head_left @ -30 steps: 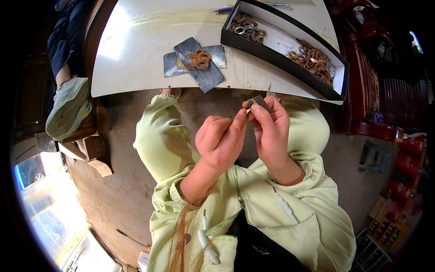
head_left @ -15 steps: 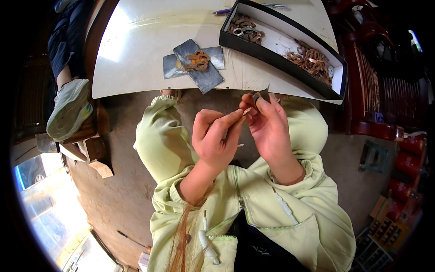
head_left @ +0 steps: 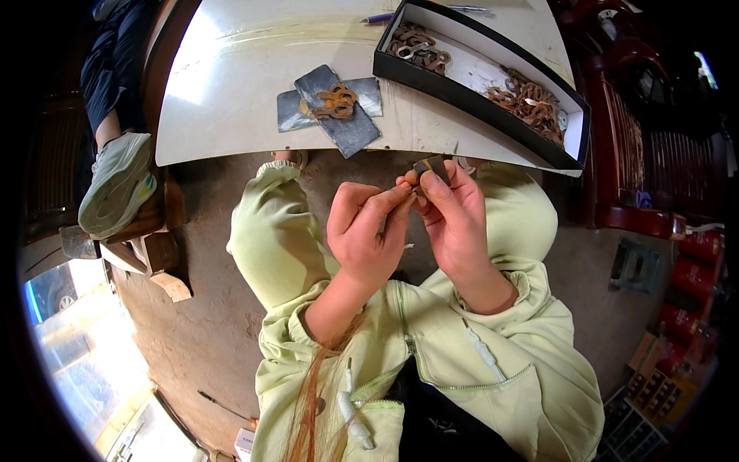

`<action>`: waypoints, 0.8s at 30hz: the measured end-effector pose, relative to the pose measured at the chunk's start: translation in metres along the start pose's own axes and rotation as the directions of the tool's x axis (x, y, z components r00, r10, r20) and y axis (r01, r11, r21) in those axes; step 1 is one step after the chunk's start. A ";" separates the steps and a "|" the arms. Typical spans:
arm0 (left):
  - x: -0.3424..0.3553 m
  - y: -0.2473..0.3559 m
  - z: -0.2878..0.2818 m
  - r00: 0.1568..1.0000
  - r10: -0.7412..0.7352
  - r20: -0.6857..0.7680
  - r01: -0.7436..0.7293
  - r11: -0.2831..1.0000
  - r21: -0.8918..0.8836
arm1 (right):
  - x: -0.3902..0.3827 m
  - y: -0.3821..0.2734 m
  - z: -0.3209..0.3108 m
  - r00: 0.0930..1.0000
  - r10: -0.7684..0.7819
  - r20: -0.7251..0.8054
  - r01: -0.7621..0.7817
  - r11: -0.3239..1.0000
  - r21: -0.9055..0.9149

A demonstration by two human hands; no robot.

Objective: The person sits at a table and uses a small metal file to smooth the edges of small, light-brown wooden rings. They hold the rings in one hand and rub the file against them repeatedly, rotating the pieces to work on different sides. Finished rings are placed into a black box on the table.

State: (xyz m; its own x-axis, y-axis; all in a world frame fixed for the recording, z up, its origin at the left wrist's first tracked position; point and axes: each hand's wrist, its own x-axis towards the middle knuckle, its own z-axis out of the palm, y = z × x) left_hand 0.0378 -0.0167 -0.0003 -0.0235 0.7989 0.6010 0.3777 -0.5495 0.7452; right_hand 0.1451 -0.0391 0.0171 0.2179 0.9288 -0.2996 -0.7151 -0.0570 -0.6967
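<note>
In front of me, just short of the table edge, my two hands meet at the fingertips. My left hand [head_left: 366,231] is closed, pinching a small thin piece, perhaps rusty metal, that the fingers mostly hide. Between thumb and fingers of my right hand [head_left: 460,223] is a folded dark piece of sandpaper [head_left: 433,166], pressed close to the left fingertips. On the table beyond, grey sheets [head_left: 355,140] lie crossed, with several rusty metal links [head_left: 336,100] heaped on them.
A long black box [head_left: 469,100] with a white inside stands on the white table [head_left: 223,115], holding rusty links [head_left: 531,108] in two heaps. A purple pen [head_left: 377,18] lies behind it. Another person's shoe [head_left: 119,185] is at the left; a dark wooden chair [head_left: 616,154] stands right.
My right hand has shifted slightly and turned the sandpaper over toward the left fingertips. The thin piece that showed between the fingers is now mostly covered. My left hand has barely moved.
</note>
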 end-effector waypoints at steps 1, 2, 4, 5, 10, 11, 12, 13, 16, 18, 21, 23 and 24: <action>-0.001 -0.001 0.000 0.998 0.064 0.007 -0.064 0.998 0.026 | 0.000 0.001 -0.001 1.000 0.000 0.000 0.000 1.000 -0.002; -0.002 -0.003 0.001 0.992 0.128 0.015 -0.128 0.990 0.051 | 0.001 0.002 -0.003 1.000 0.000 -0.001 0.000 1.000 -0.005; -0.002 -0.009 0.002 0.950 0.311 0.019 -0.311 0.948 0.064 | 0.001 0.001 -0.007 0.999 0.051 0.008 -0.051 0.999 -0.013; -0.003 -0.008 0.001 0.954 0.297 0.036 -0.298 0.954 0.016 | 0.002 -0.001 -0.010 0.995 0.098 0.016 -0.098 0.995 -0.019; 0.000 -0.004 -0.004 0.997 -0.040 0.059 0.051 0.977 -0.206 | -0.002 -0.013 -0.001 0.981 0.187 0.045 -0.192 0.969 0.152; 0.002 -0.005 -0.006 0.993 -0.107 0.058 0.118 0.962 -0.246 | -0.002 -0.012 -0.003 0.985 0.173 0.027 -0.175 0.969 0.174; 0.002 -0.005 -0.008 0.994 -0.091 0.057 0.102 0.964 -0.246 | -0.002 -0.011 -0.005 0.987 0.159 0.009 -0.158 0.969 0.193; 0.003 -0.003 -0.009 0.995 -0.074 0.060 0.086 0.967 -0.241 | -0.002 -0.011 -0.006 0.989 0.145 -0.008 -0.140 0.967 0.211; 0.002 -0.002 -0.009 0.996 -0.057 0.063 0.069 0.971 -0.227 | -0.006 -0.009 -0.004 0.996 0.089 0.022 -0.091 0.982 0.166; 0.002 -0.003 -0.008 0.995 -0.088 0.049 0.097 0.972 -0.216 | -0.009 -0.008 -0.003 0.998 0.052 0.045 -0.057 0.991 0.121; 0.003 -0.002 -0.010 0.997 -0.047 0.065 0.058 0.984 -0.168 | -0.009 -0.010 -0.001 0.996 -0.005 0.085 -0.002 0.997 0.082; 0.004 0.000 -0.010 0.996 -0.060 0.065 0.070 0.986 -0.154 | -0.007 -0.009 -0.003 0.993 -0.062 0.105 0.051 0.993 0.104; 0.003 0.001 -0.010 0.996 -0.067 0.065 0.076 0.986 -0.147 | -0.006 -0.008 -0.003 0.991 -0.071 0.115 0.062 0.995 0.078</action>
State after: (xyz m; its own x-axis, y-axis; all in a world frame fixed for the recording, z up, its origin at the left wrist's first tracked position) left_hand 0.0283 -0.0170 0.0053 0.0114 0.8482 0.5295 0.2348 -0.5170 0.8231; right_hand 0.1516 -0.0455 0.0231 0.1903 0.9664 -0.1730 -0.7498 0.0293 -0.6610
